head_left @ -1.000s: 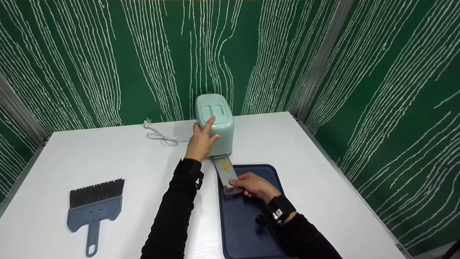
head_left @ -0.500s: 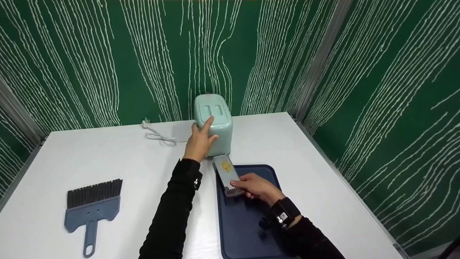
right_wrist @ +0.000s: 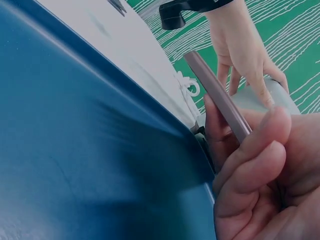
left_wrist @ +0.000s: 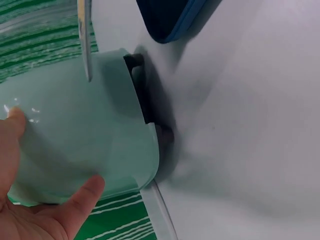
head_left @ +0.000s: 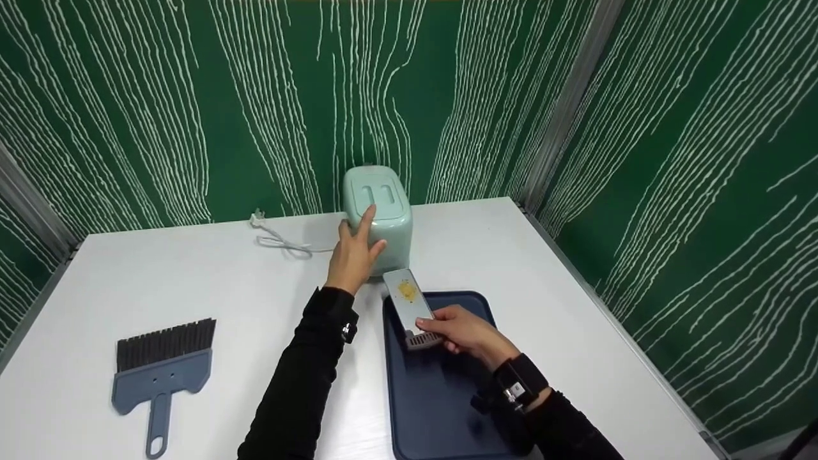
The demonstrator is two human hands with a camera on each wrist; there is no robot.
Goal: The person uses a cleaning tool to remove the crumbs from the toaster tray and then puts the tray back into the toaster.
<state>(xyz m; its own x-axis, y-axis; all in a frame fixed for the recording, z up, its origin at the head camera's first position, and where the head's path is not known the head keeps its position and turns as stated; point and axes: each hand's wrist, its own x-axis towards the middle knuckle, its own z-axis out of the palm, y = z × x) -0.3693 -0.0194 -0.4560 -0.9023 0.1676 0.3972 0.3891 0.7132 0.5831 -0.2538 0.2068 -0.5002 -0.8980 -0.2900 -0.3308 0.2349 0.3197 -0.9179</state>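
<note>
Crumb tray [head_left: 411, 311], partly in the toaster [head_left: 396, 239] a second ago, is now out; removal looks complete. Left to right: left hand [head_left: 353, 257] rests spread fingers on the toaster; the crumb tray bears yellow crumbs [head_left: 407, 291]; right hand [head_left: 468, 332] pinches its slotted end in a narrow grip above the blue tray [head_left: 434, 409].

A crumb-strewn, pale grey tray [head_left: 407, 308] hangs just beside an upright mint-green toaster [head_left: 393, 236].

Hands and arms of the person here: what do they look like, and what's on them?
The left hand and right hand are ungloved. Each has a black wrist strap with a small silvery fitting. The long sleeves are black.
</note>
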